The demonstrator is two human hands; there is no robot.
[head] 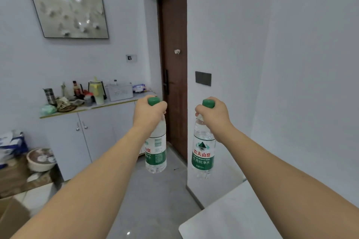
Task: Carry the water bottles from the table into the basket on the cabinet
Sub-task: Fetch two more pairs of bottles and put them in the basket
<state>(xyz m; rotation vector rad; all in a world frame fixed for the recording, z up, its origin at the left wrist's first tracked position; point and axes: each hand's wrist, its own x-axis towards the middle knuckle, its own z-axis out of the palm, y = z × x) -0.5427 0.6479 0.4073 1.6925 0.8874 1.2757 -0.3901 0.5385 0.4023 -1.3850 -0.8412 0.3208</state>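
I hold two clear water bottles with green caps and green labels out in front of me, both hanging upright in the air. My left hand (148,113) grips the neck of the left bottle (156,153). My right hand (213,116) grips the neck of the right bottle (203,153). The white basket (120,92) with small holes in its front stands on the white cabinet (91,137) against the far wall, ahead and to the left of the left bottle. A corner of the white table (229,217) shows at the lower right, under my right forearm.
The cabinet top left of the basket is crowded with a yellow-green jug (97,91), bottles, a metal cup and bags. A brown door (174,72) is straight ahead, with a wall corner to its right. Cardboard boxes (13,213) and a bowl (40,159) sit on the floor at left.
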